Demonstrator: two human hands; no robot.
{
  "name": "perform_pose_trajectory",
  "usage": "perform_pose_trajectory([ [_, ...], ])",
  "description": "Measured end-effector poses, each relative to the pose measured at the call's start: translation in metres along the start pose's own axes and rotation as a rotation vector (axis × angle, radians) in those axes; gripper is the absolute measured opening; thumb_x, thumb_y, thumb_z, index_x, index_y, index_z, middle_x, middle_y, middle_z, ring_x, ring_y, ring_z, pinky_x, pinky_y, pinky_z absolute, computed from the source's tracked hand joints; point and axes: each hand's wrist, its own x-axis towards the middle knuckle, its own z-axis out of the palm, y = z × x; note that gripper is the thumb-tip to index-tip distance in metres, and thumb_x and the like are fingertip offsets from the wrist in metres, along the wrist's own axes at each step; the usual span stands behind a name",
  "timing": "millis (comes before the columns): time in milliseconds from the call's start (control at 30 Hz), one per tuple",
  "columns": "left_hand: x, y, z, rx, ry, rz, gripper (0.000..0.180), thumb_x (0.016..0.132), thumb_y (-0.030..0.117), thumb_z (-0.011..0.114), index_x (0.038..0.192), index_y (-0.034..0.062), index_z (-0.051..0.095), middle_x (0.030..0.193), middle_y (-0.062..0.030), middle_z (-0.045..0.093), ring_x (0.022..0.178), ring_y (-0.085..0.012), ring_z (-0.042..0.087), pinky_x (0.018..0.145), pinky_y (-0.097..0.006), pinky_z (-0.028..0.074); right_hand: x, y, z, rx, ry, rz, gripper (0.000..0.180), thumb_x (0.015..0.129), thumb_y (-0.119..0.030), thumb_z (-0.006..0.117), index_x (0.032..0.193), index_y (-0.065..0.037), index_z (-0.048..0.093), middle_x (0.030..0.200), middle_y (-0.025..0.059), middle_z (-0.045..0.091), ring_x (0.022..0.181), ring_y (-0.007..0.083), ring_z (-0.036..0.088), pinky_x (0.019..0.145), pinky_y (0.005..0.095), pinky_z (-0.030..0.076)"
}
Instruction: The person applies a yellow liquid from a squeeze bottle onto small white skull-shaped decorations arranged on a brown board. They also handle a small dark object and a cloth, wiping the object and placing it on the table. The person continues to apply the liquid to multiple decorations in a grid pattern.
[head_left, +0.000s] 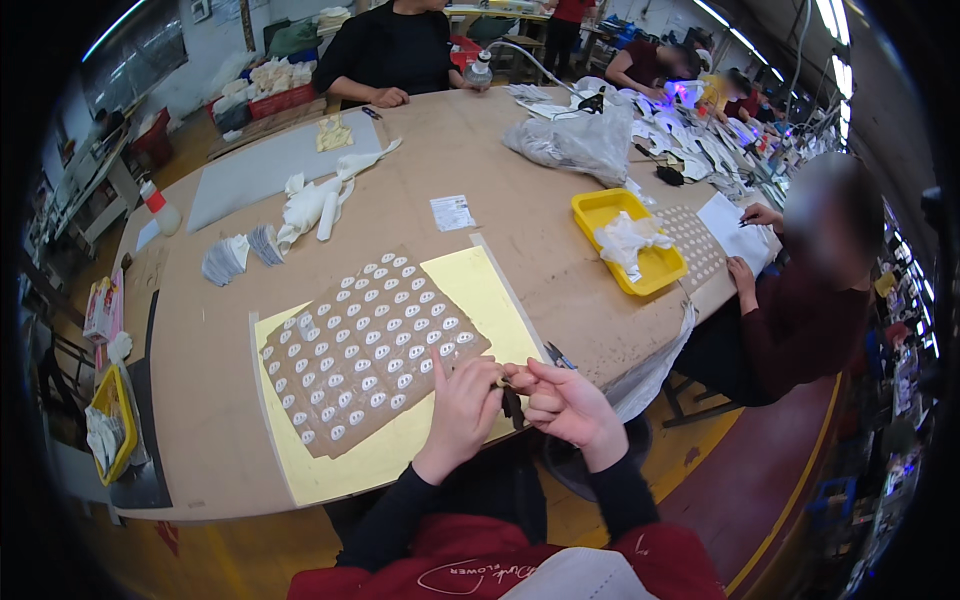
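L hand [463,402] & R hand [572,408] are tog., fingertips pinched on small tan pc [502,382], type unclear; best w/ light, even pressure both sides.

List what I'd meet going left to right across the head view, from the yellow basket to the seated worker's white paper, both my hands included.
Yellow basket, bottle, brown sheet with white ovals, left hand, right hand, yellow tray, white paper.
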Motion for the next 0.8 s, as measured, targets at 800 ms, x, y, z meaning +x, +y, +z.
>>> perform_pose_trajectory([
  [800,0.022,0.004,0.016,0.022,0.033,-0.121,0.021,0.093,0.013,0.046,0.109,0.0027,0.054,0.109,-0.0117,0.060,0.112,-0.0280,0.056,0.109,-0.065,0.005,-0.023,0.060,0.058,-2.700,0.602,-0.996,0.032,0.087,-0.021,0.058,0.112,0.001,0.058,0.096,0.0101,0.061,0.051,0.0195,0.061,0.043,0.0297,0.048],
])
